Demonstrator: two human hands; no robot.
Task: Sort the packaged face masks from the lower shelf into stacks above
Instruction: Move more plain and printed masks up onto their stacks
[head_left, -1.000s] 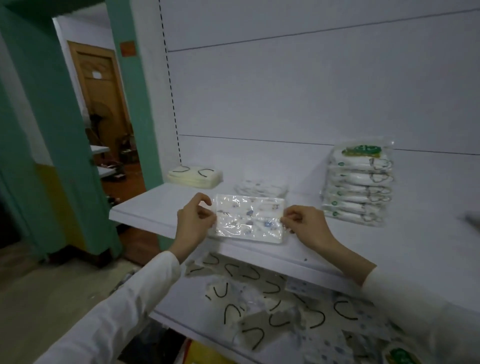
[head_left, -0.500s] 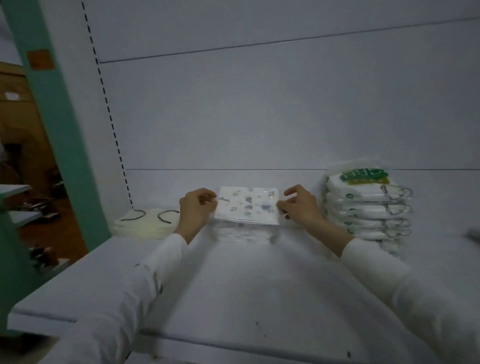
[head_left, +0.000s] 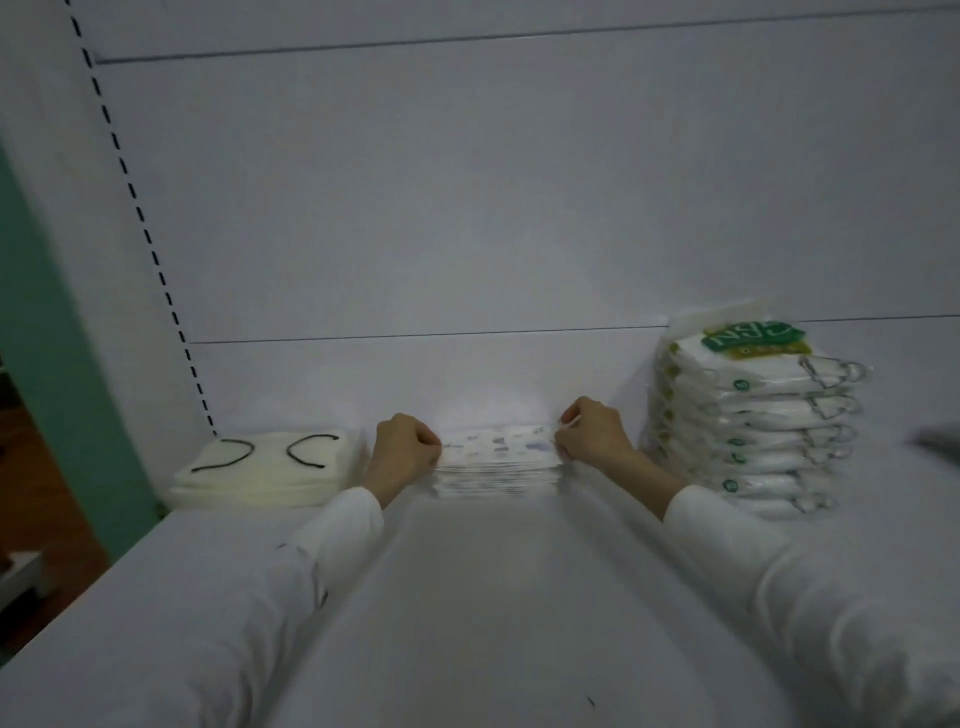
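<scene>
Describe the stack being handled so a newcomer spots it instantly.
On the white shelf, three stacks line the back wall. It is the middle stack, pinched between the left hand and right hand. Its packs carry blue prints, unlike the cream stack left and the tall green-labelled stack right.

Both arms extended forward in white sleeves, roughly parallel. Left hand (head_left: 408, 449) and right hand (head_left: 592, 439) have curled fingers, each pinching one end of the mask pack (head_left: 498, 441) between them.
</scene>
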